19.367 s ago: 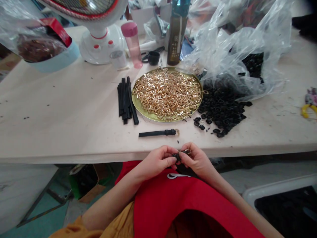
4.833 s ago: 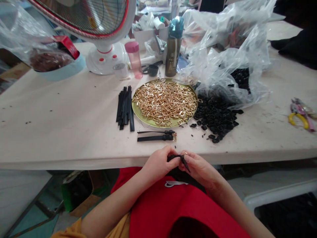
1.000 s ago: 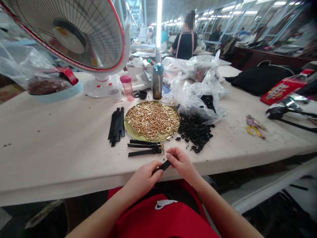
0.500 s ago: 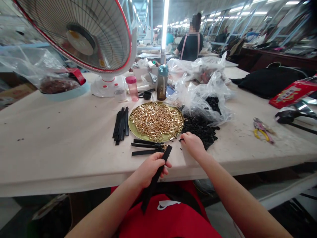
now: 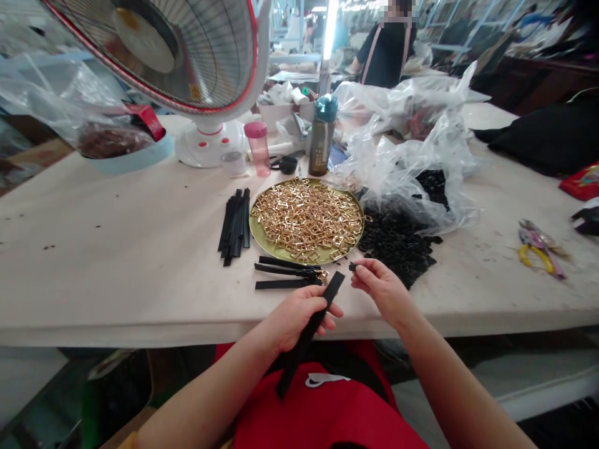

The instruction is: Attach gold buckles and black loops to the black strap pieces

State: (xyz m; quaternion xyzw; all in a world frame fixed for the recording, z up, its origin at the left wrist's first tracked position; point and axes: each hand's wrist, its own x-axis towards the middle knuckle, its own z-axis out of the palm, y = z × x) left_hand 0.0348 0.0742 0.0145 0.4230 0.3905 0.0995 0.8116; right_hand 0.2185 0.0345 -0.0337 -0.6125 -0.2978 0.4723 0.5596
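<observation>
My left hand [image 5: 304,315] grips a flat black strap [image 5: 309,333], its upper end slanting up past my thumb and its lower end hanging over my lap. Pinched in my right hand [image 5: 381,287] is a small black loop [image 5: 353,266], held just right of the strap's upper end without touching it. A pile of black loops [image 5: 397,243] lies beyond that hand. Straps with gold buckles on their ends [image 5: 287,274] rest beside my left hand. Behind them stands a round tray [image 5: 262,244] heaped with gold buckles [image 5: 309,218].
A stack of black straps [image 5: 234,227] lies left of the tray. Farther back are a fan [image 5: 206,146], a pink-lidded cup [image 5: 259,149], a bottle [image 5: 322,137] and clear plastic bags [image 5: 397,149]. Yellow-handled pliers [image 5: 538,252] lie at right. A person [image 5: 386,53] is in the background.
My right hand has lifted away from the edge of the loop pile with a small black loop in its fingers. The left hand keeps its hold on the strap. The camera view has shifted.
</observation>
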